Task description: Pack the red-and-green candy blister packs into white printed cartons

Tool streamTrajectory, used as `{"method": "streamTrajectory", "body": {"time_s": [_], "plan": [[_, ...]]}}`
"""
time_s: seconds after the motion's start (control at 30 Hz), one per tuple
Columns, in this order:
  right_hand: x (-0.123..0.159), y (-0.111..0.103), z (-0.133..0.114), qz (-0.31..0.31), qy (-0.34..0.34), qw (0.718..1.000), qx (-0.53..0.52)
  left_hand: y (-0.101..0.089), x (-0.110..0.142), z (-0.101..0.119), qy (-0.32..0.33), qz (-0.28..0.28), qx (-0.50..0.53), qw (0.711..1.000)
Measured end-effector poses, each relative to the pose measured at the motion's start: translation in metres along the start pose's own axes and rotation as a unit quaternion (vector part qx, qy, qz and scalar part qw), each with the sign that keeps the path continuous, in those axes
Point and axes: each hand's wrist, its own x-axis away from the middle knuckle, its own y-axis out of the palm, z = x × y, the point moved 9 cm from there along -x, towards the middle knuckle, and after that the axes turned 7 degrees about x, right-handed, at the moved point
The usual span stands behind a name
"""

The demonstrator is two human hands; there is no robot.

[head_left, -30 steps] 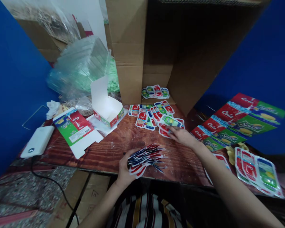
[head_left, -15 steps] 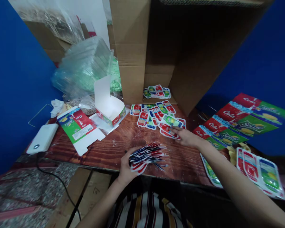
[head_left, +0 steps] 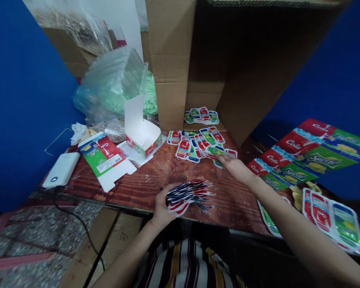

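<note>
My left hand (head_left: 162, 206) grips a fanned stack of small red, white and blue sachets (head_left: 190, 194) just above the near edge of the brown wooden table (head_left: 144, 182). My right hand (head_left: 235, 167) reaches forward to the loose pile of red and green sachets (head_left: 199, 143) spread on the table, its fingertips resting on a green one (head_left: 217, 152) at the pile's near right side. Whether those fingers pinch it is unclear. A few more sachets (head_left: 201, 115) lie inside the big cardboard box.
A large open cardboard box (head_left: 228, 68) stands at the back. A small open printed carton (head_left: 142, 138), a flat unfolded carton (head_left: 105, 156), a white power bank (head_left: 61, 175) with cable and clear plastic bags (head_left: 114, 82) sit left. Printed Cola and Sprite sheets (head_left: 306, 154) and sachet strips (head_left: 333, 218) lie right.
My right hand has slid a little further into the pile, from a red sachet onto a green one. The view has shifted slightly; my left hand keeps its stack.
</note>
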Motion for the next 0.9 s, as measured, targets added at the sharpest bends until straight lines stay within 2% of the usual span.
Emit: {"method": "streamTrajectory", "body": {"time_s": [0.07, 0.17, 0.23, 0.3, 0.43, 0.53, 0.63, 0.73, 0.8, 0.9], "plan": [[-0.01, -0.029, -0.011, 0.013, -0.018, 1.0, -0.001, 0.0, -0.001, 0.0, -0.006, -0.002, -0.001, 1.0], [-0.028, -0.071, -0.046, 0.005, -0.074, 0.997, -0.032, 0.0, -0.001, 0.0, -0.017, -0.011, 0.0, 1.0], [-0.04, -0.09, -0.077, -0.023, -0.126, 0.99, -0.059, 0.001, -0.001, 0.001, -0.019, -0.019, -0.002, 1.0], [-0.052, -0.099, -0.106, -0.067, -0.158, 0.982, -0.074, 0.001, -0.002, 0.002, -0.016, -0.019, -0.005, 1.0], [-0.071, -0.1, -0.153, -0.148, -0.229, 0.958, -0.094, 0.001, -0.005, 0.004, -0.016, -0.011, -0.015, 1.0], [-0.08, -0.091, -0.173, -0.213, -0.267, 0.933, -0.113, 0.002, -0.006, 0.009, 0.007, -0.017, -0.031, 0.999], [-0.089, -0.082, -0.181, -0.261, -0.27, 0.916, -0.137, -0.001, -0.006, 0.017, 0.045, 0.006, -0.066, 0.997], [-0.094, -0.076, -0.187, -0.295, -0.267, 0.905, -0.151, -0.008, -0.004, 0.016, 0.046, 0.046, -0.105, 0.992], [-0.096, -0.073, -0.19, -0.307, -0.254, 0.903, -0.163, -0.008, -0.004, 0.012, 0.038, 0.042, -0.107, 0.993], [-0.101, -0.067, -0.185, -0.291, -0.209, 0.916, -0.183, -0.006, -0.007, 0.006, 0.035, 0.017, -0.071, 0.997]]}}
